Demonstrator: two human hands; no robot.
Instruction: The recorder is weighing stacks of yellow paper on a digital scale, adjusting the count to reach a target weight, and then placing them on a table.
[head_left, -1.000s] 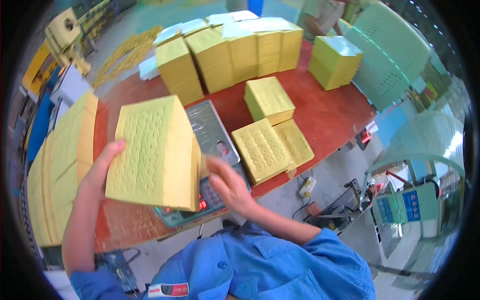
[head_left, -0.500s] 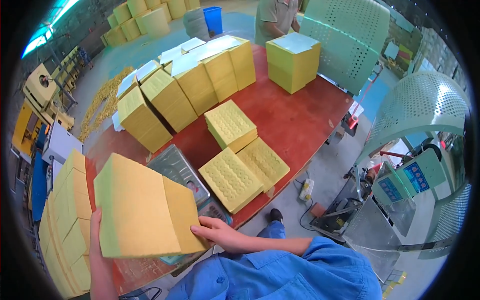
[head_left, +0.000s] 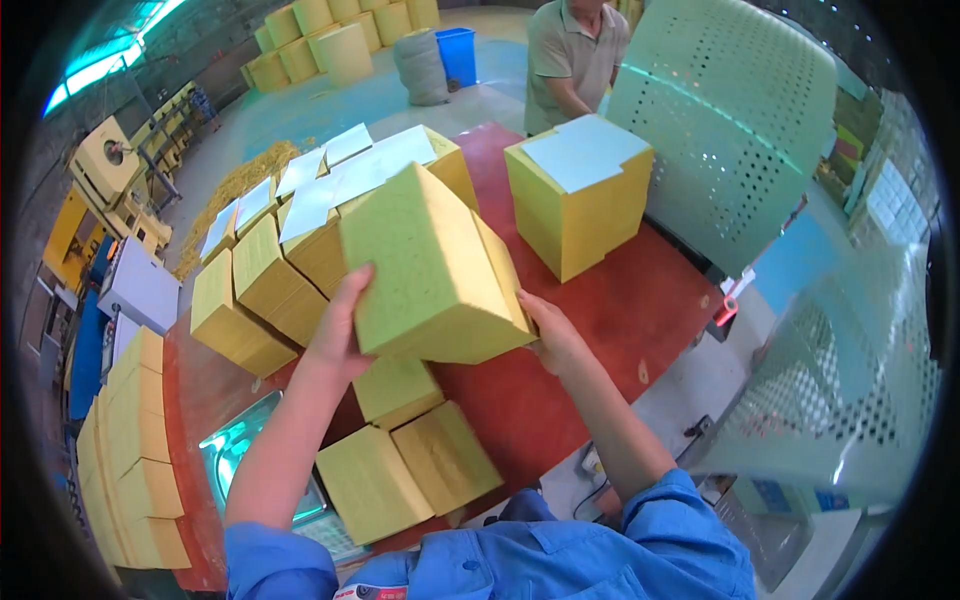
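A thick stack of yellow paper (head_left: 425,270) is held tilted above the table between my two hands. My left hand (head_left: 345,320) presses its left side, and my right hand (head_left: 550,335) grips its lower right edge, where a narrower layer sits offset. Below it lie three smaller yellow paper blocks: one (head_left: 395,388) partly covered by the held stack, one at the near left (head_left: 372,485) and one at the near right (head_left: 447,460). Behind my hands stands a row of tall yellow stacks (head_left: 285,270) topped with white sheets (head_left: 310,205).
On the red table (head_left: 560,385), another tall stack (head_left: 590,215) with white sheets stands at the far right. A clear plastic tray (head_left: 240,440) lies beside my left forearm. Someone (head_left: 570,75) stands behind the table, near a perforated metal guard (head_left: 715,130). More stacks (head_left: 135,460) line the left.
The held stack has gone from the near left side to the far middle of the table, and turned. Both hands travelled with it, arms now stretched forward. The view has shifted too.
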